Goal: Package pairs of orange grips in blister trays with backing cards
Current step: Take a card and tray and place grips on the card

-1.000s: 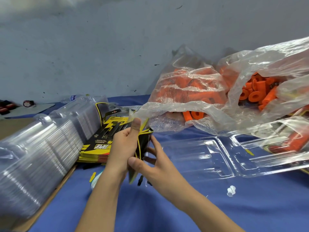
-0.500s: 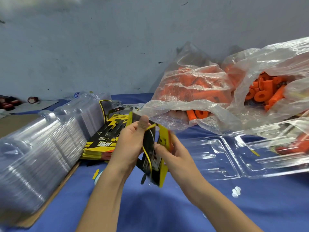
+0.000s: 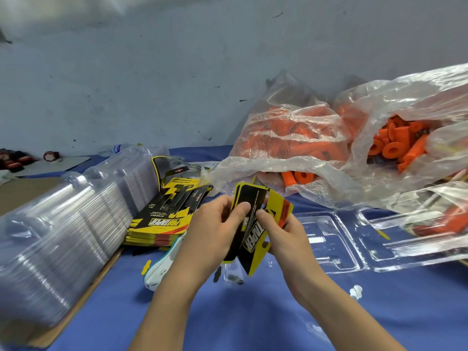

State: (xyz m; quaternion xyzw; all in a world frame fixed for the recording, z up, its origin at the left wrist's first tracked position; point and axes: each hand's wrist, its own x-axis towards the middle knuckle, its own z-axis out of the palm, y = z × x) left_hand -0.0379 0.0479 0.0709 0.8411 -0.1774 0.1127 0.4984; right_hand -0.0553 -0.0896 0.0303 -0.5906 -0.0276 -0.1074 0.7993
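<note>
Fingers of both hands, left (image 3: 215,224) and right (image 3: 281,231), pinch one card (image 3: 249,224) upright at mid-fold, likely creasing it to fit. Open tray (image 3: 329,239) waits just right; grips (image 3: 395,148) bagged beyond; card stack (image 3: 164,219) left.

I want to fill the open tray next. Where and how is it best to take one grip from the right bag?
Probably by its straight shaft, coming from the left-front through the bag's open mouth. The grips lie piled, flanged ends facing the opening; one shaft slants free along the pile's right side. Both hands hold a card now, so one must let go first.
</note>
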